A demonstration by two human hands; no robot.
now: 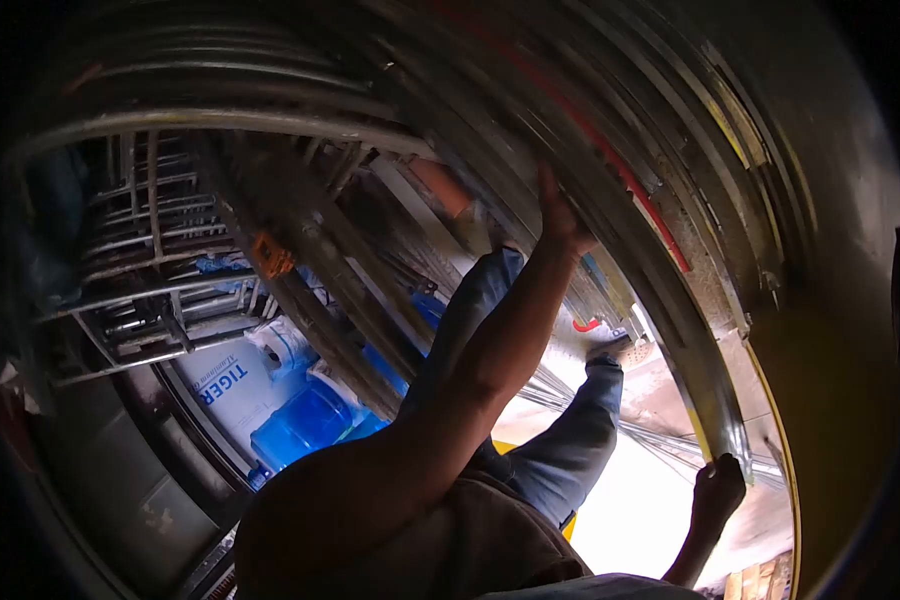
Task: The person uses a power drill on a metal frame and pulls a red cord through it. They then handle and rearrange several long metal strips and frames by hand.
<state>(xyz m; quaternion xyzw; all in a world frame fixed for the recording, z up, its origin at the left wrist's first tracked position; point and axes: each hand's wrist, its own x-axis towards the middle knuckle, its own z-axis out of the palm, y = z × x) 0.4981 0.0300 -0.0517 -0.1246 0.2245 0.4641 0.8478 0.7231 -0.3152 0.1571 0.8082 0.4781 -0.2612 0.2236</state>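
Observation:
A long metal bar runs from the upper middle down to the lower right and looks curved in this view. My left hand is raised at the middle against the bar, its thumb side showing and its other fingers hidden behind the metal. At the lower right, my right hand is closed around the bar's lower end. Beside the bar, a red strip lies among other long metal lengths.
Stacked long bars fill the top. A metal rack stands at left, with an orange object near it. Below are a blue container and a white sheet marked TIGER. My jeans-clad legs are spread beneath the bar.

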